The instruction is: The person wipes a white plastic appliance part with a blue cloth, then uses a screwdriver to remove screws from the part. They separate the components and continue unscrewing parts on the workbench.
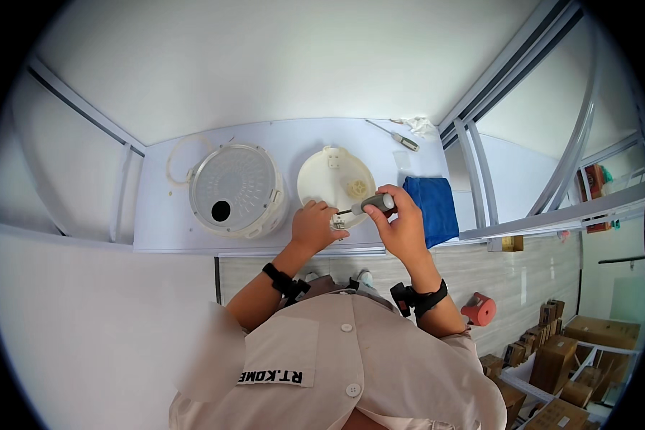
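A shallow round cream plastic cover (315, 172) lies on the white table in front of me, its hollow side up. Fingers bent, my left hand (313, 228) grips its near rim beside a small bracket (338, 223). My right hand (403, 226) is closed around the grey handle of a screwdriver (377, 203). The shaft points left, with its tip at the near rim close to my left fingertips; exactly what the tip touches is hidden. Inside the cover sits a small round yellowish part (356, 188).
Left of the cover stands a round white appliance body (238, 190) with a grey disc on top. A second screwdriver (394, 135) and crumpled white plastic (417, 126) lie at the far right. A folded blue cloth (431, 209) rests by my right hand. Metal posts (478, 172) border the table.
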Demonstrator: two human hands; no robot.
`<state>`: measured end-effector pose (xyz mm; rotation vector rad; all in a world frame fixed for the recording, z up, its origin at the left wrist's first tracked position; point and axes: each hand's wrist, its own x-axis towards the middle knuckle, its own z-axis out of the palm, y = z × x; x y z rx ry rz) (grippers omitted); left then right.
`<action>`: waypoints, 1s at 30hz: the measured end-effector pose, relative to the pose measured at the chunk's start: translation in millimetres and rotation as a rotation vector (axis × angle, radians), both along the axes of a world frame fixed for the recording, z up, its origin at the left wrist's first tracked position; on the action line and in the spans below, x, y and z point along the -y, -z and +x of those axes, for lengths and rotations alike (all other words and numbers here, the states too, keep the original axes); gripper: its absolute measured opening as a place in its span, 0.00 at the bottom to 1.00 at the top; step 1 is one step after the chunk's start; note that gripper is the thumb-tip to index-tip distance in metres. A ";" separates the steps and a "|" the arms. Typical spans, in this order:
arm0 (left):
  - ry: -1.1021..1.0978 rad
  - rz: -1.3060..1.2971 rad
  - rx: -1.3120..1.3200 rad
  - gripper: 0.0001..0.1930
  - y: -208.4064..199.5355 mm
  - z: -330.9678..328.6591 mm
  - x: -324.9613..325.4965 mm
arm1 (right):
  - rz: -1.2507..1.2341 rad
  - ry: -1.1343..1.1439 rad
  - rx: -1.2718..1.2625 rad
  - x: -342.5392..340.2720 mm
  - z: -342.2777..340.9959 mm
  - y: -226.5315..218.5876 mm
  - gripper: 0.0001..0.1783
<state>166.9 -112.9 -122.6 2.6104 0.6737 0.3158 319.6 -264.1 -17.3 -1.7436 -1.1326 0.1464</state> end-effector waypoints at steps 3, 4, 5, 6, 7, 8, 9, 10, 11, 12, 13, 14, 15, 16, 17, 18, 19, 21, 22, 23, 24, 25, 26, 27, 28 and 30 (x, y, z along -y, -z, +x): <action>-0.007 -0.002 -0.032 0.31 -2.1 1.7 0.3 | -0.046 0.030 0.005 0.9 -2.5 -0.3 0.24; -0.010 0.001 -0.027 0.31 -1.1 2.0 0.4 | -0.068 0.040 0.003 0.9 -3.6 -2.1 0.25; -0.014 0.004 -0.021 0.31 -1.0 2.2 1.0 | -0.091 0.049 0.001 0.9 -4.5 -3.4 0.26; -0.017 0.004 -0.031 0.31 -0.9 2.3 1.6 | -0.099 0.064 0.008 0.5 -5.5 -4.4 0.27; -0.021 0.004 -0.040 0.30 -0.8 2.3 2.2 | -0.107 0.079 0.015 -0.2 -6.5 -5.2 0.27; -0.023 0.004 -0.049 0.30 -2.0 2.8 3.1 | -0.115 0.095 0.022 -0.6 -7.4 -5.8 0.28; -0.023 0.006 -0.056 0.30 -3.3 3.0 4.5 | -0.108 0.101 0.024 -1.2 -8.0 -5.8 0.28; -0.024 0.007 -0.064 0.30 -4.5 3.0 6.2 | -0.101 0.106 0.026 -1.9 -8.3 -5.3 0.28; -0.026 0.008 -0.072 0.31 -5.6 2.9 7.5 | -0.093 0.111 0.028 -2.5 -8.8 -5.1 0.28; -0.022 0.008 -0.078 0.31 -5.3 3.1 8.3 | -0.098 0.111 0.029 -3.0 -9.3 -4.8 0.28; -0.017 0.009 -0.083 0.31 -4.5 3.4 9.0 | -0.102 0.111 0.031 -3.5 -9.8 -4.5 0.28; -0.013 0.009 -0.090 0.31 -3.6 2.9 9.5 | -0.107 0.110 0.031 -3.9 -10.6 -4.1 0.28; -0.017 0.003 -0.091 0.31 -2.7 2.4 9.6 | -0.110 0.107 0.033 -4.3 -11.5 -4.7 0.28; -0.020 -0.002 -0.091 0.31 -1.8 2.3 9.6 | -0.114 0.103 0.036 -4.6 -12.2 -6.1 0.28; -0.024 -0.007 -0.092 0.30 -0.7 2.2 9.2 | -0.116 0.100 0.039 -5.2 -12.7 -7.4 0.28; -0.026 -0.014 -0.084 0.30 0.6 2.1 9.1 | -0.125 0.099 0.042 -5.2 -13.3 -8.5 0.28; -0.029 -0.021 -0.076 0.29 1.8 2.1 9.3 | -0.134 0.099 0.045 -4.8 -14.1 -9.4 0.28; -0.033 -0.030 -0.071 0.29 0.5 2.4 9.9 | -0.143 0.098 0.043 -4.1 -14.4 -9.8 0.28; -0.036 -0.032 -0.074 0.29 -0.1 2.5 10.7 | -0.144 0.096 0.039 -3.8 -14.1 -9.3 0.28; -0.039 -0.035 -0.078 0.29 -0.9 2.5 11.3 | -0.144 0.095 0.034 -3.5 -14.0 -8.8 0.28; -0.041 -0.037 -0.078 0.29 -1.1 2.7 11.5 | -0.136 0.091 0.036 -3.1 -13.9 -8.5 0.28; -0.042 -0.038 -0.079 0.29 -1.3 3.0 11.7 | -0.129 0.086 0.038 -2.6 -13.8 -8.2 0.28; -0.044 -0.040 -0.081 0.29 -1.2 3.0 11.9 | -0.121 0.082 0.040 -2.2 -13.8 -7.7 0.27; -0.045 -0.039 -0.077 0.29 -1.1 3.1 12.0 | -0.120 0.079 0.045 -1.5 -13.4 -6.8 0.27; -0.046 -0.039 -0.074 0.28 -1.0 3.1 12.1 | -0.120 0.076 0.051 -0.7 -12.7 -5.7 0.27; -0.049 -0.036 -0.068 0.28 -0.1 3.1 12.8 | -0.117 0.070 0.052 0.5 -12.0 -4.5 0.27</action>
